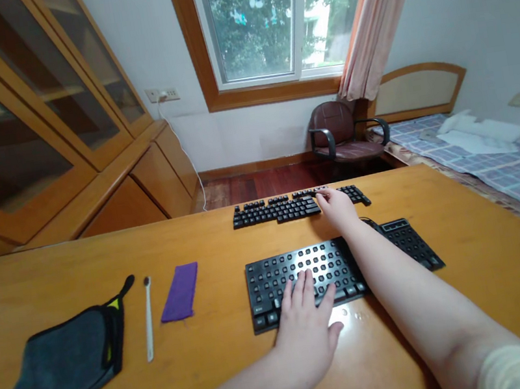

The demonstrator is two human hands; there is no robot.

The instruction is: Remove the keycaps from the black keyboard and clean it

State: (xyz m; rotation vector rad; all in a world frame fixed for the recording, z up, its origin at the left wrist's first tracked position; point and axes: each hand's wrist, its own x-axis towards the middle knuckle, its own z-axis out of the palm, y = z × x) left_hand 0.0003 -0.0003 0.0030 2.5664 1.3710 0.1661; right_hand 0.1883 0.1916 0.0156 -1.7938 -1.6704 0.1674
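Note:
A black keyboard [300, 260] lies on the wooden desk, most of its keycaps off and the key sockets bare; a few bottom-row keys are still on it. My left hand [305, 325] rests on its lower part, fingers spread flat. Behind it, black keycaps [275, 210] are laid out in keyboard order near the desk's far edge. My right hand [335, 205] reaches over the keyboard to these keycaps, fingertips pinched together among them; whatever is between them is too small to make out. My right forearm hides part of the keyboard, whose number pad [408, 243] shows beyond it.
On the left of the desk [229, 370] lie a purple cloth [180, 292], a white-handled brush [148, 317] and a dark grey cloth [64, 360] with black edging. Past the desk stand a brown armchair [339, 132], a bed [497, 163] and glass-door cabinets [27, 93].

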